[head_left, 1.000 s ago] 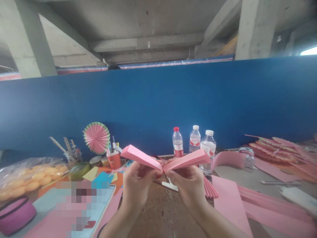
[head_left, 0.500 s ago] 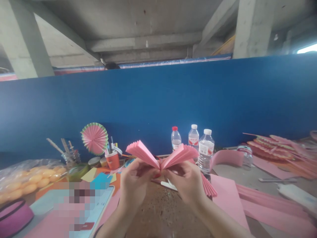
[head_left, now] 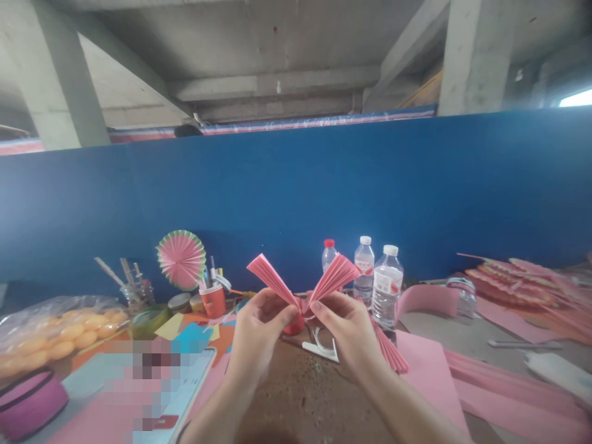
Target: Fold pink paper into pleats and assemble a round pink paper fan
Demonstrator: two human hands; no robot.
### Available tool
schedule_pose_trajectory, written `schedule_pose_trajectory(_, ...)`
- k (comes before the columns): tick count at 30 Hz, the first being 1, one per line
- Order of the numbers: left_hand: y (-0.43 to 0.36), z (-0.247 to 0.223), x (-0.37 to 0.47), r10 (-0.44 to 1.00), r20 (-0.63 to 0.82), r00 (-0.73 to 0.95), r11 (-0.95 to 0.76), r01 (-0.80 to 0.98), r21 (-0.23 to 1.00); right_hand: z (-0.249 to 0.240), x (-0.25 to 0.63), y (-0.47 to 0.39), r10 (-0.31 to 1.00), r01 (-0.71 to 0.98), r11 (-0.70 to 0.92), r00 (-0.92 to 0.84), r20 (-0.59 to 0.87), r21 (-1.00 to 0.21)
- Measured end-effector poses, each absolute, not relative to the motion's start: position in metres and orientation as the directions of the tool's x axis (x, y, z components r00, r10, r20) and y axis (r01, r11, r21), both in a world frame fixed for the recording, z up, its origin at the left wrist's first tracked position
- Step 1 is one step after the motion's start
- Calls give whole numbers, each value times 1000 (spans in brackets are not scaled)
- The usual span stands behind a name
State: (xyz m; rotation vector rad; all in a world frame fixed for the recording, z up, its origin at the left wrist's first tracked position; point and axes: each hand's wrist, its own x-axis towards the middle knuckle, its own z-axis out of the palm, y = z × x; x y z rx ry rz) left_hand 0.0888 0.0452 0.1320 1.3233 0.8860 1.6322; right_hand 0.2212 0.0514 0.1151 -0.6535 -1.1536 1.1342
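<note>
A pleated pink paper fan [head_left: 333,279] is bent at its middle into a V, its two folded wings pointing up and outward. My left hand [head_left: 261,330] pinches the left wing near the bend between thumb and fingers. On the other side my right hand [head_left: 346,327] grips the right wing the same way. Just behind the bend sits a red round object [head_left: 296,325], partly hidden. Another pleated pink strip [head_left: 391,348] lies beside my right wrist. A white tool [head_left: 321,351] rests on the brown table below my hands.
Three plastic bottles [head_left: 388,283] stand behind my right hand. At left are an orange cup of pens [head_left: 214,301], a round pink fan with green rim [head_left: 181,260], a bag of orange balls [head_left: 65,330] and a phone [head_left: 189,388]. Pink paper sheets [head_left: 430,376] lie right; a blue partition [head_left: 296,185] stands behind.
The pleated wings are pressed narrower and stand more steeply. Both thumbs have moved up onto the paper near the bend. The view has tilted up slightly.
</note>
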Motion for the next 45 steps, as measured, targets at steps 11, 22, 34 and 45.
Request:
schedule_pose_trajectory(11,45,133,85,897,437,-69,-437,8,899,111,220,51,934,-388,312,-39,354,-867)
schedule_pose_trajectory(22,45,133,84,901,433,1,-433,20,901,115,219,49,892,-217,438,-16,451,-873)
schedule_pose_trajectory(34,46,128,81,920,366,142,-363,-52,930,111,219,46,841,-249,528,24,540,-812)
schedule_pose_trajectory(45,41,132,84,891,325,316,-370,92,924,114,219,44,831,-184,553,201,519,-813)
